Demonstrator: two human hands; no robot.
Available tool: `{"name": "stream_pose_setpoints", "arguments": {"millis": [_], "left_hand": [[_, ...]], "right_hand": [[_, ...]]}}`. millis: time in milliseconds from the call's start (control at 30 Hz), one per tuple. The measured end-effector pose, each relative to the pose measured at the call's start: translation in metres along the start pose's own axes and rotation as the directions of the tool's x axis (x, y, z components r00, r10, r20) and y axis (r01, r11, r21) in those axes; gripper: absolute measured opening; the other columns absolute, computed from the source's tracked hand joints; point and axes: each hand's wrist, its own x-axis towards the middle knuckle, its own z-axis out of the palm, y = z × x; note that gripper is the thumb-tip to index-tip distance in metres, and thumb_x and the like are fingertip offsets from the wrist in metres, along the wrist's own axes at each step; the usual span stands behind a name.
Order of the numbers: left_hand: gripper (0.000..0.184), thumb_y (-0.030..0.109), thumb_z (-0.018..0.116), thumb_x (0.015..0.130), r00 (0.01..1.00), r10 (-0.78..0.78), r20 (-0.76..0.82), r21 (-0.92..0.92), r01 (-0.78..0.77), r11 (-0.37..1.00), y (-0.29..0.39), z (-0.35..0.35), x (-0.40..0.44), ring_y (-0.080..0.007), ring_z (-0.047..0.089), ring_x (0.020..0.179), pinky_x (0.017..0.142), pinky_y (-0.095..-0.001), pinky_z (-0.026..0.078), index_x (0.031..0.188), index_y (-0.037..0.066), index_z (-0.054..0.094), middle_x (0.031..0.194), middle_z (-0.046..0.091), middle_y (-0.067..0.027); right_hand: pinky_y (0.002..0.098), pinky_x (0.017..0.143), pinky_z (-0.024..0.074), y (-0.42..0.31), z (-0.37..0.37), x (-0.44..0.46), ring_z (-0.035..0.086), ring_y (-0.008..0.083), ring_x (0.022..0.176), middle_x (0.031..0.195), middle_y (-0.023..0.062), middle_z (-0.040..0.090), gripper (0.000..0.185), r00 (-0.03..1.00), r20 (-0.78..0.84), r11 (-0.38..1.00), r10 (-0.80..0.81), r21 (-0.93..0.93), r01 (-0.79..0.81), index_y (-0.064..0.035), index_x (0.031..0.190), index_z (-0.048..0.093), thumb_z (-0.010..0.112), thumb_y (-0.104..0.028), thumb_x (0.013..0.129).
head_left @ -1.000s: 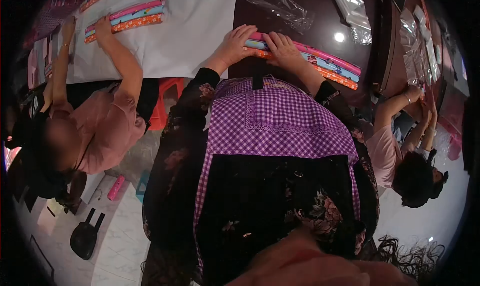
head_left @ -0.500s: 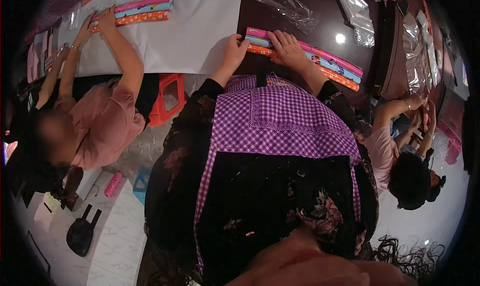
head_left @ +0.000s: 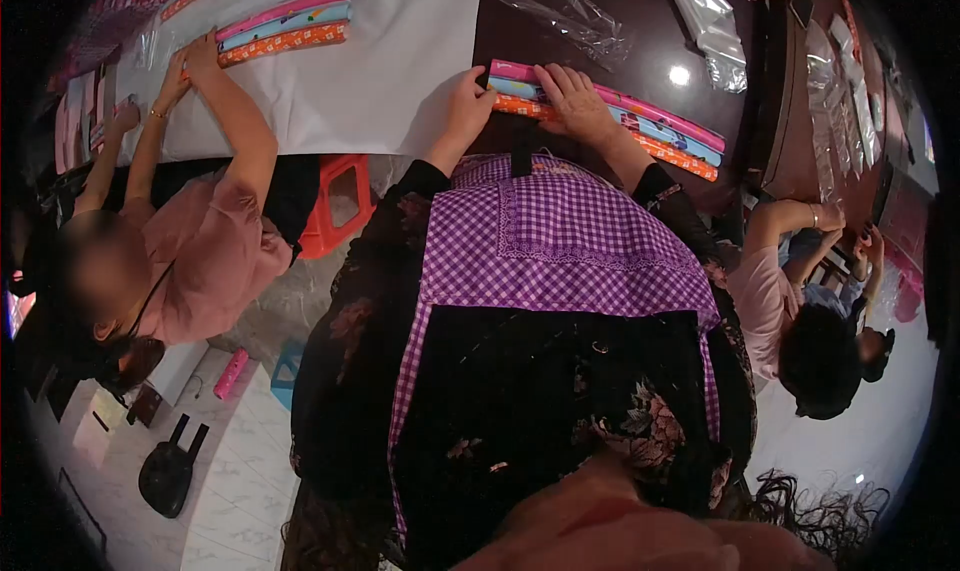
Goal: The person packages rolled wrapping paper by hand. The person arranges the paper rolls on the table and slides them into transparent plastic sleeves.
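Three printed paper rolls, a pink roll (head_left: 660, 107), a light blue roll (head_left: 665, 131) and an orange roll (head_left: 675, 156), lie side by side on the dark table in front of me. My left hand (head_left: 468, 109) is at their left ends, its fingers bent and its thumb against the ends; part of the grip is hidden. Across the rolls, nearer the left than the right, rests my right hand (head_left: 580, 103). Its fingers reach over the pink roll and its thumb sits on the near side.
Clear plastic film (head_left: 575, 21) and a stack of clear bags (head_left: 705, 31) lie farther back on the dark table (head_left: 650, 46). A white sheet (head_left: 390, 81) covers the left part, where a co-worker handles similar rolls (head_left: 285, 31). Another co-worker (head_left: 790, 291) works at right. A red stool (head_left: 335, 206) stands at left.
My hands and the rolls stay almost in place. The left co-worker's hands have slid slightly left toward the ends of their rolls. At right, the co-workers' hands have moved apart.
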Motion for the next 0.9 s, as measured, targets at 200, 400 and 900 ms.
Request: {"name": "stream_pose_setpoints", "arguments": {"millis": [200,400,900], "left_hand": [[0.04,0.012,0.063,0.087,1.0,0.0,-0.016,-0.055,0.0,0.999,-0.007,0.003,0.003,-0.0233,0.062,0.074,0.07,-0.0357,0.049,0.123,-0.003,0.056,0.079,0.064,-0.0137],[0.046,0.038,0.05,0.094,0.997,-0.057,-0.05,0.067,0.06,0.996,0.01,-0.002,0.005,-0.0406,0.064,0.087,0.076,-0.046,0.048,0.102,-0.006,0.065,0.088,0.066,-0.0268],[0.041,0.035,0.055,0.087,0.988,-0.153,0.017,0.188,0.147,0.971,-0.006,0.006,0.028,-0.0414,0.065,0.084,0.073,-0.0472,0.049,0.086,-0.003,0.069,0.083,0.065,-0.0265]], "right_hand": [[0.0444,0.108,0.0349,0.001,0.001,0.001,0.043,0.0357,0.125,0.137,0.0169,0.042,0.102,1.0,0.004,1.0,0.003,-0.023,-0.003,-0.0046,0.147,0.028,0.081,-0.036,0.066],[0.0444,0.107,0.0353,0.002,0.004,0.001,0.043,0.0351,0.125,0.135,0.0165,0.043,0.103,1.0,-0.004,1.0,-0.001,-0.028,0.001,-0.0048,0.146,0.029,0.082,-0.036,0.064],[0.0448,0.107,0.0355,0.004,0.002,0.0,0.043,0.0355,0.125,0.135,0.0167,0.043,0.102,0.999,0.031,1.0,0.011,-0.005,-0.011,-0.0069,0.148,0.027,0.083,-0.035,0.067]]}}
